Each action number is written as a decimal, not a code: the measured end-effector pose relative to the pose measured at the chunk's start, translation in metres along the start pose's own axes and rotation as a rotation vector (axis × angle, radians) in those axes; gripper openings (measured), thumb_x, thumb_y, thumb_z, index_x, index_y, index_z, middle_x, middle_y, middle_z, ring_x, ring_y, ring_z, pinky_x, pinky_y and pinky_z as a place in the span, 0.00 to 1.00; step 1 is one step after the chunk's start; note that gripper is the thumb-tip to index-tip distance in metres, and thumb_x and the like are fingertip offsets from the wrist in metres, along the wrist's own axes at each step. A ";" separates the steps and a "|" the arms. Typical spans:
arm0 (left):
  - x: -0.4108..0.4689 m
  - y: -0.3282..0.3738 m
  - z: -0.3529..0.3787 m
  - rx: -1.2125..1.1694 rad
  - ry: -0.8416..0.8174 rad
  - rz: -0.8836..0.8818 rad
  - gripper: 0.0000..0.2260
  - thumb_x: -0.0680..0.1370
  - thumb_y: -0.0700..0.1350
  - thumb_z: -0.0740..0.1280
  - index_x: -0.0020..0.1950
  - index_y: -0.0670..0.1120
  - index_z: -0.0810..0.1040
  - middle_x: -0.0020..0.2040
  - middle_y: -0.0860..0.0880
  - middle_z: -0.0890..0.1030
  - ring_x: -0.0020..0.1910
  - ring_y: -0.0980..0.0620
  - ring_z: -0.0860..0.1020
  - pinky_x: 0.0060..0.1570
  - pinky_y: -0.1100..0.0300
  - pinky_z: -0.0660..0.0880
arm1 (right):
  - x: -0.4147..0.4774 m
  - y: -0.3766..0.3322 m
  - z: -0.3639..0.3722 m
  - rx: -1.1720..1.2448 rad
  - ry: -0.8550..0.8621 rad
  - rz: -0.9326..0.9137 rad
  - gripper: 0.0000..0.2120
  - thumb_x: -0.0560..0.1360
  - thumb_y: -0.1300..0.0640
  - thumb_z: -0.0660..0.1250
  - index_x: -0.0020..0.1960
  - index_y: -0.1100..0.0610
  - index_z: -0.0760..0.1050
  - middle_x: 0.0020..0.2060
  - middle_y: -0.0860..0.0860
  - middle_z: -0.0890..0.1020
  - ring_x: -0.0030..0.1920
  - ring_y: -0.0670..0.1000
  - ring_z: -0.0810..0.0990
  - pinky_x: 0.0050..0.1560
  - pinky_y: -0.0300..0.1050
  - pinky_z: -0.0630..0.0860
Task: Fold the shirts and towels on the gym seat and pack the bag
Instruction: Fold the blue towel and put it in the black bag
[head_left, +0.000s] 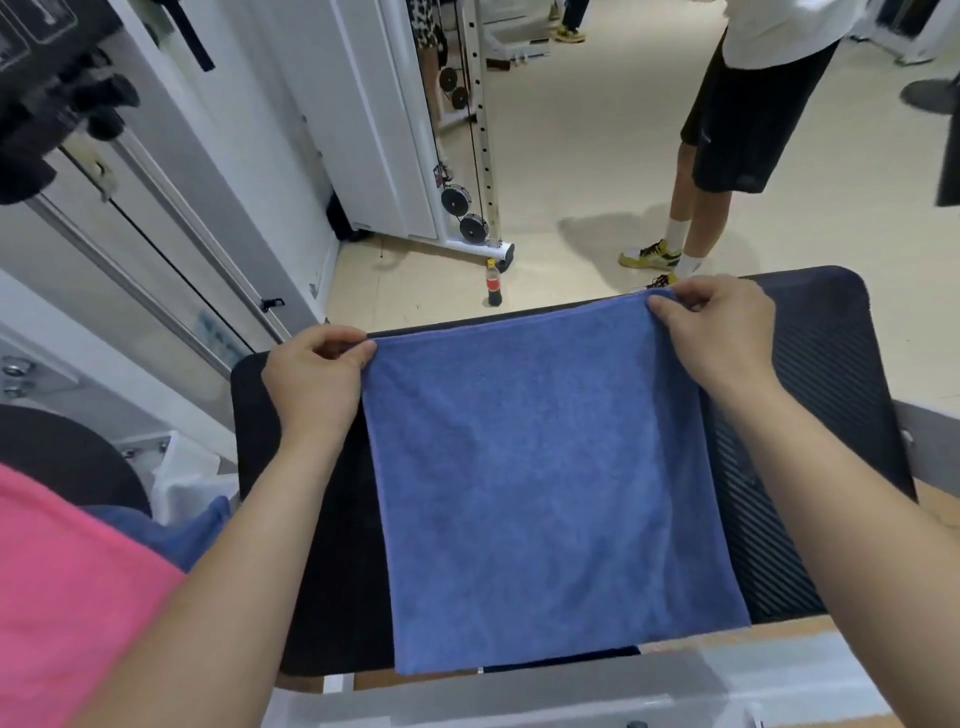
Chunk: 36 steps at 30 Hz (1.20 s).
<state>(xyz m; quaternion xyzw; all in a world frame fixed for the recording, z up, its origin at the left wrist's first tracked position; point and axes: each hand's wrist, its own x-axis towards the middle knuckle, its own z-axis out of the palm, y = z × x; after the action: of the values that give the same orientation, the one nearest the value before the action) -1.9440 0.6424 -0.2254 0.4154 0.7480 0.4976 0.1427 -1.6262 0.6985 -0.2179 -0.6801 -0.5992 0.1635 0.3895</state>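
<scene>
Blue towel (550, 483): flat on black gym seat (810, 415) — near edge overhanging.
Left hand (311, 379): pinching far left corner.
Right hand (722, 332): pinching far right corner.

A cola bottle (493, 283) stands upright on the pale floor (582, 156) at about 12 o'clock. At 1 o'clock a bystander (737, 104) in black shorts and yellow sneakers stands nearby. A white cable machine (467, 130) with black pulleys rises at 11 o'clock.
</scene>
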 end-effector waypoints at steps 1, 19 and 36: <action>0.000 0.000 0.001 -0.012 0.007 -0.005 0.08 0.70 0.41 0.76 0.39 0.54 0.83 0.36 0.57 0.82 0.36 0.61 0.78 0.42 0.68 0.74 | 0.002 0.000 0.000 0.017 -0.002 0.009 0.08 0.75 0.54 0.69 0.47 0.57 0.84 0.37 0.47 0.79 0.44 0.49 0.77 0.46 0.40 0.67; -0.118 -0.028 -0.038 -0.017 -0.086 -0.046 0.07 0.73 0.39 0.72 0.46 0.50 0.81 0.40 0.54 0.81 0.36 0.60 0.76 0.40 0.73 0.71 | -0.133 0.048 -0.033 -0.003 -0.054 0.109 0.15 0.76 0.58 0.67 0.63 0.55 0.76 0.50 0.54 0.78 0.49 0.51 0.76 0.49 0.40 0.66; -0.245 -0.086 -0.053 0.160 -0.098 -0.368 0.06 0.75 0.46 0.72 0.39 0.51 0.77 0.41 0.52 0.77 0.39 0.55 0.76 0.38 0.64 0.69 | -0.225 0.116 -0.026 -0.053 -0.149 0.345 0.03 0.74 0.56 0.71 0.43 0.54 0.77 0.40 0.52 0.80 0.40 0.50 0.78 0.37 0.43 0.69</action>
<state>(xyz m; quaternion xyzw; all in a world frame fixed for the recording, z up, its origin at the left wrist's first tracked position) -1.8682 0.4085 -0.3235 0.3055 0.8406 0.3813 0.2341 -1.5799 0.4804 -0.3397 -0.7688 -0.5052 0.2616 0.2921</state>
